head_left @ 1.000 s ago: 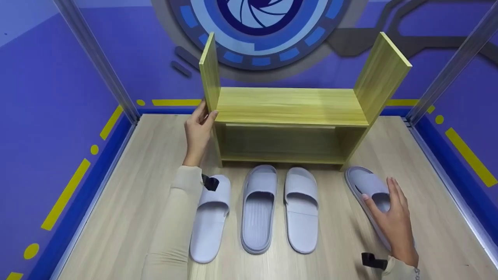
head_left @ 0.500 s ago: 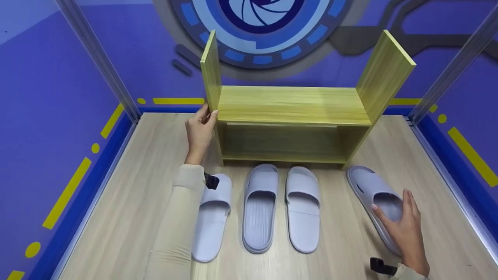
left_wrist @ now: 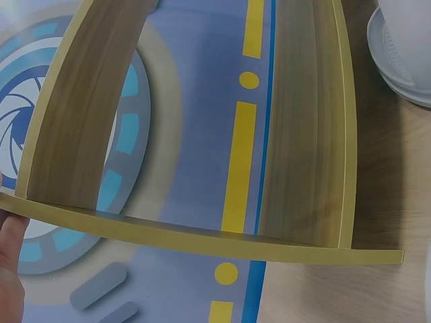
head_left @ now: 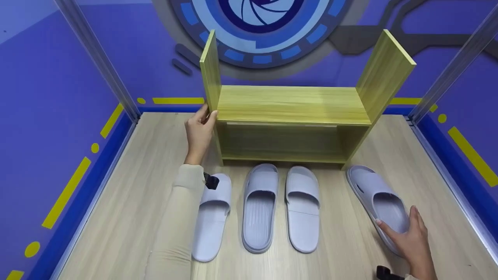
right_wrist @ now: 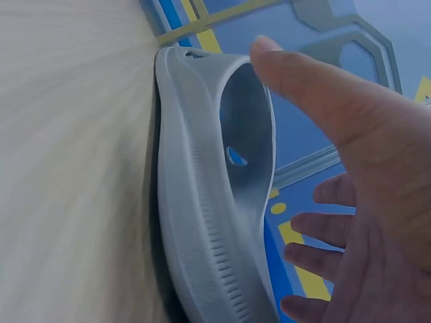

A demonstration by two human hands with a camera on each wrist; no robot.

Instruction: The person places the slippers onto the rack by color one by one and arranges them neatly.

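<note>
A yellow-green wooden shelf rack stands upright at the back, two side panels rising past its upper board. My left hand grips the edge of its left panel, thumb in front and fingers behind; the left wrist view catches only part of that hand at its left edge. On the floor at right lies a grey slide slipper, its toe angled toward the rack. Over its heel end is my right hand, thumb on the left side and fingers spread on the right. In the right wrist view those fingers are apart beside the slipper.
Before the rack lie a darker grey slipper and a lighter one, toes toward it. Another light slipper is partly behind my left sleeve. Blue-purple panels with metal posts enclose the wooden floor.
My right hand has slid back toward me and to the right, from above the slipper's strap opening to its heel end. The left hand keeps its hold on the rack.
</note>
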